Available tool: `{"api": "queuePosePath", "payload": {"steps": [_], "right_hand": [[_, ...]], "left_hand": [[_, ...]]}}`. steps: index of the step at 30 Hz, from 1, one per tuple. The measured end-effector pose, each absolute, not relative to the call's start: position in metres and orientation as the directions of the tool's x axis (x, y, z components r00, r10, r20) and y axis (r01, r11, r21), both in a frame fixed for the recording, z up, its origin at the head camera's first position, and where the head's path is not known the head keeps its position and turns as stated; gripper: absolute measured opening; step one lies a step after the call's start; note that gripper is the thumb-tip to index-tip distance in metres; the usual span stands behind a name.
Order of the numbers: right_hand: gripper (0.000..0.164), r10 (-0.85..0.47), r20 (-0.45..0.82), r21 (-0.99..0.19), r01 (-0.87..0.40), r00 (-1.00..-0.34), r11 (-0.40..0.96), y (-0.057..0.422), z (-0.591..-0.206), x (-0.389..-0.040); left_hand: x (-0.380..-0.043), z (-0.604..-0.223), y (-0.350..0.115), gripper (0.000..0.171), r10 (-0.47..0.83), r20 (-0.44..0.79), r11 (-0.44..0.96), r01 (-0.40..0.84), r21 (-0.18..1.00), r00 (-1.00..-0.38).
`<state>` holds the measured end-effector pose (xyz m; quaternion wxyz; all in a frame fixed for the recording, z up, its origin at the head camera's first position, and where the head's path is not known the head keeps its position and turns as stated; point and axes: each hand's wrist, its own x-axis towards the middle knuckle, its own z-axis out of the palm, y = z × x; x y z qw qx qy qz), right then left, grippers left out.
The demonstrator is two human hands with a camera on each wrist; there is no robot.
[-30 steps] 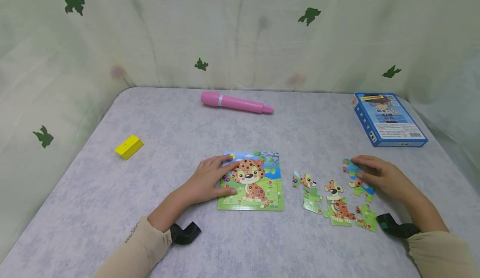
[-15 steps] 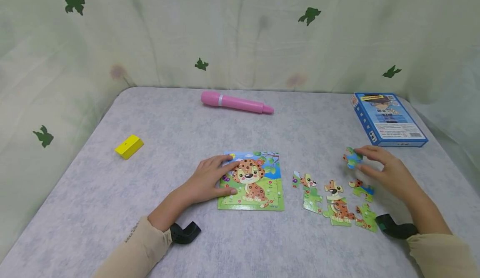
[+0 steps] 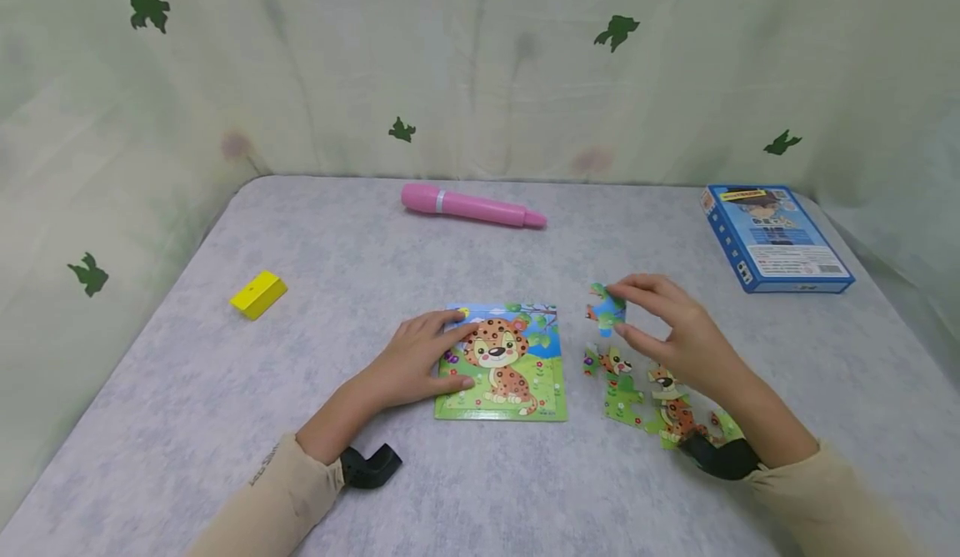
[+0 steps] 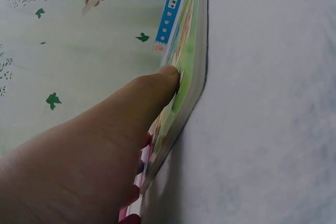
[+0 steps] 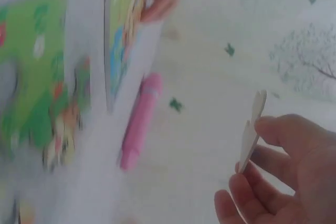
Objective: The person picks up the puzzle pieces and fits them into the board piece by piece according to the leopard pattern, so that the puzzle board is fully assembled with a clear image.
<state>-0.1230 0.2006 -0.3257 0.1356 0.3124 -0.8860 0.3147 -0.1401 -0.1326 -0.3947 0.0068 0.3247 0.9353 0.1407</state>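
Observation:
My left hand (image 3: 416,361) rests with spread fingers on the left side of a square puzzle board (image 3: 517,373) picturing a spotted leopard cub. In the left wrist view its thumb (image 4: 152,93) presses the board's edge. Right of the board, my right hand (image 3: 686,340) pinches a blue and green jigsaw piece (image 3: 609,313) between thumb and fingers, raised above the table. The right wrist view shows this piece (image 5: 251,135) edge-on. Beneath and nearer to me lie several loose jigsaw pieces (image 3: 622,403), partly covered by the right hand and forearm.
A pink stick-shaped thing (image 3: 480,207) with a silver band lies at the back of the table. A yellow block (image 3: 258,294) sits on the left. At the back right is a blue printed box (image 3: 787,244). Hanging cloth (image 3: 480,65) surrounds the table.
My right hand has picked the blue and green piece up from the loose ones and carried it left toward the board. The left hand has stayed on the board.

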Motion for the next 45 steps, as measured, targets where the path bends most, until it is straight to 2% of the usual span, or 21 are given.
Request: {"api": "queuePosePath", "payload": {"steps": [6, 10, 14, 18, 25, 33, 36, 39, 43, 45], "right_hand": [[0.041, -0.516, 0.323, -0.551, -0.601, -0.793, 0.579, 0.164, -0.348, -0.132], [0.040, -0.541, 0.223, -0.543, -0.564, -0.811, 0.622, 0.150, -0.365, -0.141], [0.039, -0.547, 0.148, -0.528, -0.533, -0.824, 0.661, 0.141, -0.375, -0.148], [0.040, -0.552, 0.123, -0.511, -0.530, -0.824, 0.677, 0.137, -0.380, -0.154], [0.039, -0.589, 0.137, -0.459, -0.578, -0.796, 0.675, 0.133, -0.380, -0.159], [0.041, -0.600, 0.078, -0.438, -0.568, -0.796, 0.697, 0.130, -0.373, -0.158], [0.046, -0.607, 0.040, -0.471, -0.551, -0.794, 0.689, 0.132, -0.372, -0.156], [0.051, -0.595, 0.006, -0.559, -0.496, -0.804, 0.665, 0.138, -0.370, -0.154], [0.053, -0.557, 0.029, -0.653, -0.438, -0.830, 0.618, 0.150, -0.366, -0.150], [0.055, -0.538, 0.058, -0.660, -0.436, -0.841, 0.611, 0.157, -0.363, -0.146]], "left_hand": [[-0.136, -0.389, -0.126, 0.072, 0.591, 0.066, 0.774, 0.588, 0.235, -0.804], [-0.136, -0.385, -0.118, 0.069, 0.592, 0.084, 0.779, 0.596, 0.195, -0.801], [-0.136, -0.382, -0.108, 0.069, 0.597, 0.065, 0.775, 0.596, 0.212, -0.800], [-0.137, -0.380, -0.100, 0.072, 0.607, 0.033, 0.771, 0.599, 0.218, -0.794], [-0.135, -0.378, -0.089, 0.067, 0.694, 0.067, 0.715, 0.697, 0.051, -0.717], [-0.135, -0.377, -0.083, 0.060, 0.673, 0.021, 0.739, 0.673, -0.026, -0.739], [-0.136, -0.377, -0.083, 0.061, 0.670, 0.007, 0.743, 0.670, -0.005, -0.743], [-0.138, -0.376, -0.085, 0.064, 0.672, -0.008, 0.739, 0.669, 0.079, -0.741], [-0.141, -0.374, -0.095, 0.066, 0.677, 0.007, 0.719, 0.662, 0.211, -0.736], [-0.141, -0.374, -0.102, 0.067, 0.668, 0.029, 0.715, 0.653, 0.250, -0.743]]}}
